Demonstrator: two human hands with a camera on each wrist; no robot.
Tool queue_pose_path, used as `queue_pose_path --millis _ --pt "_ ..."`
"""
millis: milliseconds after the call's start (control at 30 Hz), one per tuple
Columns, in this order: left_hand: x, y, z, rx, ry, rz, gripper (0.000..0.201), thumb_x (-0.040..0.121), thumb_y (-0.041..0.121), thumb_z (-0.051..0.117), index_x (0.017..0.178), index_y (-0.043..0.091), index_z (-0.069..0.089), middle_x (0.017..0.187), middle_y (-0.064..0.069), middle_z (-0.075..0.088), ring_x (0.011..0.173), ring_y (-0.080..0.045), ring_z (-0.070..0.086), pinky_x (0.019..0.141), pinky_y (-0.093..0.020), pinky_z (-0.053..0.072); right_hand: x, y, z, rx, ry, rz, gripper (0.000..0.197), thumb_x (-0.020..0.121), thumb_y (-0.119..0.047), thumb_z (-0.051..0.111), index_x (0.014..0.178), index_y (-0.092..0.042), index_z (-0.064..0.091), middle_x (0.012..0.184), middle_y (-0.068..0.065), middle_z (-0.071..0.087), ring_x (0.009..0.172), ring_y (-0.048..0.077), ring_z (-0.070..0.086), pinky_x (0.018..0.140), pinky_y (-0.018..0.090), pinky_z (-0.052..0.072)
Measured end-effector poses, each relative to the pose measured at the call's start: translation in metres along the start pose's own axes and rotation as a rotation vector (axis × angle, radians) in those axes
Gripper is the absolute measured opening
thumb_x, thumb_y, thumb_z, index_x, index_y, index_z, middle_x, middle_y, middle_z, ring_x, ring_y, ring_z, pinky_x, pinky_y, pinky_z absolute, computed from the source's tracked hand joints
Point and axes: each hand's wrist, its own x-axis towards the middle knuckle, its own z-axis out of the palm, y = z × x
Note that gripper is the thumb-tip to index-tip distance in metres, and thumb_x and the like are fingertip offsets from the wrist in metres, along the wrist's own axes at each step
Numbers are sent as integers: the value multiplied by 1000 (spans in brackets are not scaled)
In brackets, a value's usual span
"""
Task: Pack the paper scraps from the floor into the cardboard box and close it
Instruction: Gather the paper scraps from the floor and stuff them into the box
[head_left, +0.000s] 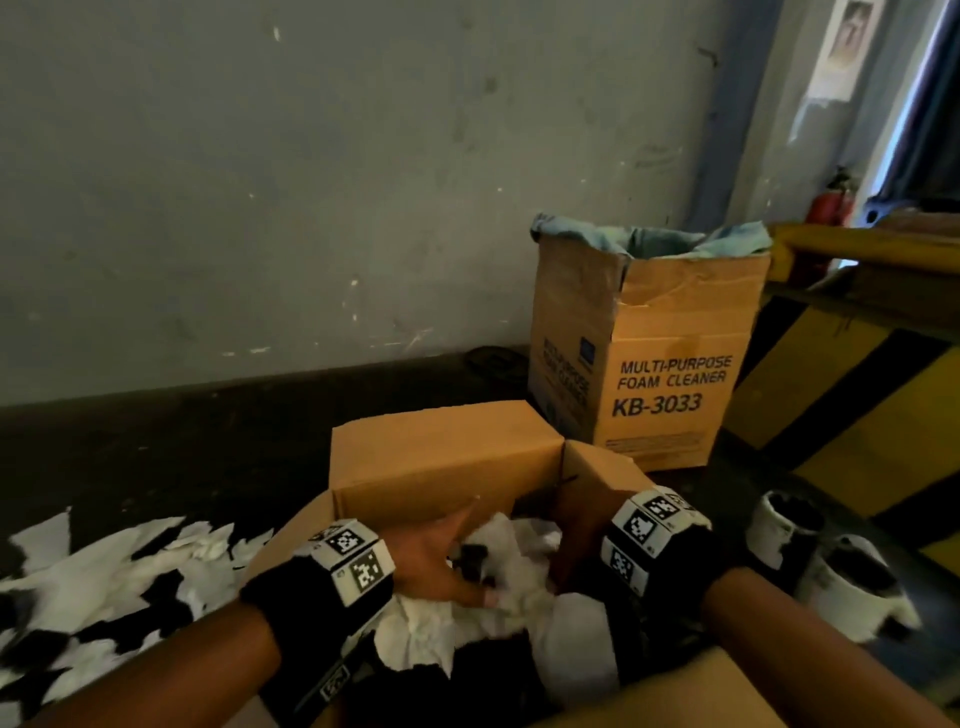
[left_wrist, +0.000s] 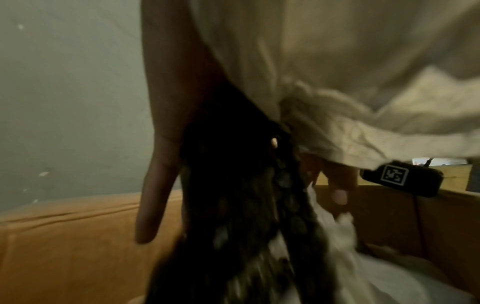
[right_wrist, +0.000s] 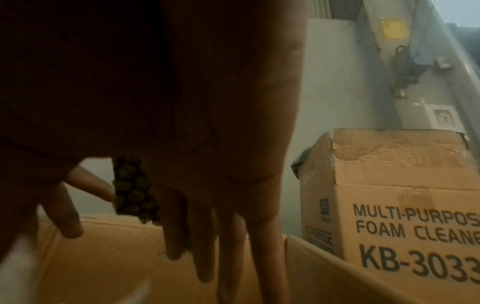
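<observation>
An open brown cardboard box (head_left: 441, 457) stands on the dark floor in front of me. Both hands are inside it, on either side of a bundle of white and black paper scraps (head_left: 498, 597). My left hand (head_left: 447, 556) presses its palm and straight fingers against the bundle's left side. My right hand (head_left: 571, 530) presses the right side, fingers straight and pointing down. In the right wrist view a black honeycomb scrap (right_wrist: 135, 191) sits between those fingers above the box wall (right_wrist: 116, 257). In the left wrist view white paper (left_wrist: 363, 102) lies against the palm. More scraps (head_left: 104, 577) lie on the floor to the left.
A taller box marked foam cleaner (head_left: 649, 364), lined with a blue bag, stands behind on the right. A yellow-and-black striped barrier (head_left: 857, 415) is at the far right. Two white cups with dark contents (head_left: 789, 525) sit beside my right arm. A grey wall (head_left: 311, 182) is behind.
</observation>
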Motion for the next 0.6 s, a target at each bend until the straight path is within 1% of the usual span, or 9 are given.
queue_pose_path --millis 67,167,233,300,367,433,467,533,600 --pt "4 4 -5 25 7 -63 101 80 59 56 145 29 -15 158 -3 1 143 -25 10 115 -38 13 2 4 0 27 -89 5 68 80 -29 75 140 -23 44 146 3 45 134 24 41 113 43 34" --pt "13 9 -9 24 108 -49 92 82 65 47 147 30 -8 158 -4 -1 143 -27 10 114 -39 13 15 3 -3 -26 -198 57 65 82 -19 74 139 -14 43 145 12 44 134 33 39 106 41 35" --pt "17 8 -11 16 108 -78 81 86 66 36 145 35 -9 158 -3 -1 143 -29 9 115 -45 11 14 -2 -8 -61 -219 81 60 85 -23 71 138 -14 44 143 13 45 134 34 38 110 45 32" --pt "17 5 -13 -12 108 -100 67 90 63 22 144 39 -9 158 -3 1 144 -29 9 115 -48 8 2 -17 -17 -90 -247 81 52 89 -25 66 134 -7 49 139 12 49 129 31 44 110 41 33" --pt "14 2 -17 -56 182 -74 58 93 57 16 144 41 -6 157 -4 14 141 -28 18 114 -49 11 -12 -35 -25 -135 -204 52 50 91 -33 61 132 -7 49 137 9 50 125 28 46 107 38 33" --pt "7 -4 -19 -134 288 -15 56 93 52 14 144 41 -3 151 -7 30 135 -27 31 112 -50 17 -26 -56 -22 -132 -196 -3 50 88 -45 61 124 -10 57 132 8 55 121 27 51 102 38 38" --pt "2 -7 -20 -201 330 19 56 92 50 14 144 40 -1 149 -7 33 132 -26 34 111 -50 19 -33 -66 -17 -144 -206 -57 50 87 -51 59 120 -13 62 131 6 57 121 26 51 102 37 39" --pt "-7 -10 -20 -335 397 103 51 97 40 19 146 36 4 151 -4 29 133 -23 33 112 -49 23 -48 -79 -2 -144 -330 -111 53 86 -60 54 122 -22 62 135 0 54 124 21 48 103 34 37" --pt "-16 -13 -20 -395 445 155 49 100 29 27 146 33 11 147 -6 34 128 -21 39 109 -46 31 -63 -91 11 -131 -501 -148 53 87 -60 52 127 -26 57 136 -3 52 124 17 46 97 28 35"
